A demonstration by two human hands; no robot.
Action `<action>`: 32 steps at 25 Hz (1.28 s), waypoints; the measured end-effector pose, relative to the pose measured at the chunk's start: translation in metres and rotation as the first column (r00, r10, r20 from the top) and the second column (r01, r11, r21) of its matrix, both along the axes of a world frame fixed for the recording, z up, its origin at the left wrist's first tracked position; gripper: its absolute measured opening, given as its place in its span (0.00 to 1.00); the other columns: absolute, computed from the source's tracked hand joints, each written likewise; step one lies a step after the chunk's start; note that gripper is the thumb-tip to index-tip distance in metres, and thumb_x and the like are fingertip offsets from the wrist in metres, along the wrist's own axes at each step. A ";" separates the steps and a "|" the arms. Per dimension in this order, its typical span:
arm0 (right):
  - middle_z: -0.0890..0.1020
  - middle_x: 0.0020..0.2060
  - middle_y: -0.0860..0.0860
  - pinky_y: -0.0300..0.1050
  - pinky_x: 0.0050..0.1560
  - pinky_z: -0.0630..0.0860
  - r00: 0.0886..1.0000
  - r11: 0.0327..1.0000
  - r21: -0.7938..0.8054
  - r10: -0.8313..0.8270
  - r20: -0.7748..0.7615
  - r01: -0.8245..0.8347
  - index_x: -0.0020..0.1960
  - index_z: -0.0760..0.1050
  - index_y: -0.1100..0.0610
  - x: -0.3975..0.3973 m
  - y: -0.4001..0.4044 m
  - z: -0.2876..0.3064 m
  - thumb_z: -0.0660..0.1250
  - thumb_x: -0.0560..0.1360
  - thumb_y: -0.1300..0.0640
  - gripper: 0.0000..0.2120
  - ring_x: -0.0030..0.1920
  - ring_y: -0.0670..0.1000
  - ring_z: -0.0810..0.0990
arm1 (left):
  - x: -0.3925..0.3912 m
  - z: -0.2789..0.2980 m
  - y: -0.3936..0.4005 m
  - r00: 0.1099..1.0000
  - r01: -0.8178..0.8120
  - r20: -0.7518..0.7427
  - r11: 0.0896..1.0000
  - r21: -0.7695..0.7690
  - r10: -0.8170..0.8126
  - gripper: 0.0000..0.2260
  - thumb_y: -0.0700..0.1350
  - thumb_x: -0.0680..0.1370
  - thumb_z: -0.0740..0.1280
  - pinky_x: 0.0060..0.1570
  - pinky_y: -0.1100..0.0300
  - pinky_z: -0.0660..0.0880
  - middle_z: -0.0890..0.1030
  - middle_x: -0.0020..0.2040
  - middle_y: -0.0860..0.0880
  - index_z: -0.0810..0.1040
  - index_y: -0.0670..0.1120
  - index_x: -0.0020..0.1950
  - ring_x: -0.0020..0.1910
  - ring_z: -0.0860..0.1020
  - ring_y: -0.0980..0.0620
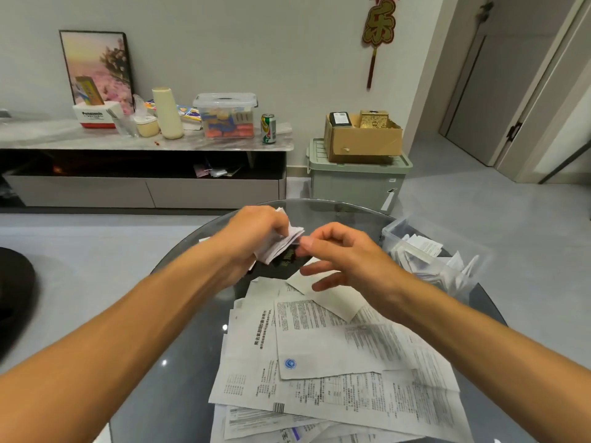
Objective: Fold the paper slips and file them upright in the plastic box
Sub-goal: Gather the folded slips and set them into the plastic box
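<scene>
My left hand [252, 231] grips a folded white paper slip [283, 246] above the far middle of the round glass table [179, 330]. The thumb and forefinger of my right hand [345, 257] pinch that slip's right edge, and its other fingers are spread loosely. A clear plastic box [447, 270] stands at the table's right edge with several folded slips [419, 251] upright inside. A loose pile of unfolded printed sheets [335, 362] covers the near part of the table under my forearms.
A dark booklet [287, 260] lies under my hands. Beyond the table are a low cabinet [144, 187] crowded with a lidded clear bin, a can and boxes, and a green storage bin [355, 183] with a cardboard box on top. A black object [16, 298] sits at left.
</scene>
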State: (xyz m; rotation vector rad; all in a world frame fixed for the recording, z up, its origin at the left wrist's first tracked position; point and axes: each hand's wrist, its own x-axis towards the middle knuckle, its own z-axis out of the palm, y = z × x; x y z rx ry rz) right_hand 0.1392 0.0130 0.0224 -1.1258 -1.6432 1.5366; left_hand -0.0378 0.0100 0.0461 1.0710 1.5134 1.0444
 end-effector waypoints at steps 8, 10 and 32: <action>0.85 0.42 0.61 0.48 0.38 0.82 0.959 0.961 -0.030 -0.272 0.074 0.275 0.53 0.77 0.67 0.040 0.011 0.003 0.70 0.77 0.57 0.13 0.38 0.55 0.83 | 0.072 -0.016 0.001 0.976 0.101 0.186 0.992 0.077 -0.114 0.08 0.45 0.75 0.69 0.50 0.51 0.78 0.86 0.45 0.43 0.85 0.41 0.48 0.47 0.83 0.43; 0.84 0.42 0.61 0.44 0.31 0.81 0.920 0.922 -0.007 -0.385 0.075 0.387 0.50 0.79 0.64 0.064 0.019 0.007 0.69 0.78 0.60 0.07 0.35 0.55 0.83 | 0.084 -0.021 0.002 0.982 0.141 0.113 0.985 0.099 -0.152 0.07 0.43 0.77 0.68 0.49 0.55 0.77 0.86 0.46 0.47 0.83 0.46 0.52 0.47 0.83 0.48; 0.85 0.40 0.53 0.51 0.36 0.80 0.657 0.688 0.478 -0.706 0.265 0.546 0.42 0.78 0.53 0.201 0.067 0.024 0.73 0.71 0.65 0.08 0.36 0.55 0.83 | 0.224 -0.036 0.100 0.447 0.697 -0.764 0.717 -0.029 -0.465 0.02 0.40 0.72 0.71 0.46 0.52 0.80 0.84 0.45 0.45 0.79 0.45 0.41 0.44 0.81 0.45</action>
